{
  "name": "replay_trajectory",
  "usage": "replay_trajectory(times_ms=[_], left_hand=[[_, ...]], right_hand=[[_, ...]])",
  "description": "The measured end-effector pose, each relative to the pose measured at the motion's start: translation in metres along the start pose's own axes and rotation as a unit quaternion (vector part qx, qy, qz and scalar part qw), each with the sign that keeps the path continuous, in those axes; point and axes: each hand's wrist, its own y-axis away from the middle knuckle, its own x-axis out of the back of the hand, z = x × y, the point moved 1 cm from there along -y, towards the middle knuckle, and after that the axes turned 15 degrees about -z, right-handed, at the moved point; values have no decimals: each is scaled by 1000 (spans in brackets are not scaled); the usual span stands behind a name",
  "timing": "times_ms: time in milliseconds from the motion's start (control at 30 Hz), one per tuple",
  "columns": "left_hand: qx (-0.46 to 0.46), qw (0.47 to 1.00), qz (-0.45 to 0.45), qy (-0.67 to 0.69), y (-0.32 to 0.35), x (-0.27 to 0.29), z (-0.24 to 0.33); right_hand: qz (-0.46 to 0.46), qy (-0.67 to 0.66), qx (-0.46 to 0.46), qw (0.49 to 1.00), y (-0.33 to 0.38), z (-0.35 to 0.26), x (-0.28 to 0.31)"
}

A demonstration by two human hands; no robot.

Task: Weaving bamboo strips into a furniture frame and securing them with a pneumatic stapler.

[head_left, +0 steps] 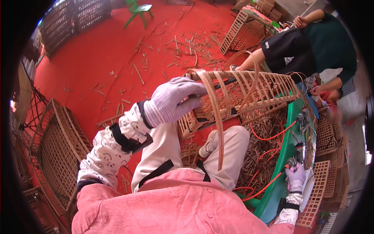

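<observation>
Wickerwork in hand is a half-woven rattan basket frame (249, 91), held tilted above the person's lap with its open ribbed body pointing toward the green table (286, 156) on the right. The left hand (173, 99), in a pale knit glove, wraps the frame's near rim, fingers curled together over the top edge and thumb beneath; this grip appears to steady the frame and keep its loose end raised. A long loose rattan strip (218, 124) bends from that rim and hangs down past the bent knee (233, 138). The right hand (296, 177), also gloved, lies well apart at the near edge of the green table, closed round a small tool fed by an orange hose (269, 136); whether the fingers squeeze a trigger cannot be told. Cut cane pieces (269, 152) lie heaped between the knee and the table edge, so room on that side is tight. Open red floor (97, 58), strewn with offcuts, lies to the left and ahead. Woven lattice panels (58, 144) stand at the left side, a finished crate (243, 33) stands farther off, and another person (311, 46) sits beyond the basket.
</observation>
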Motion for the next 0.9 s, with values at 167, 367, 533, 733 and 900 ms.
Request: replay_trajectory(times_ms=[167,367,533,733,900], left_hand=[[76,989,118,-48,2,4,5],[193,966,170,-22,-8,-5,-5],[233,967,99,16,-21,-10,-26],[197,974,105,50,-39,-13,-46],[191,975,101,57,-34,-14,-49]], right_hand=[[-60,-108,-201,972,55,96,-64],[-240,-141,-320,906,96,82,-45],[-244,-35,-298,922,82,87,-57],[-54,-29,-153,986,26,30,-20],[5,-50,32,998,4,-66,28]])
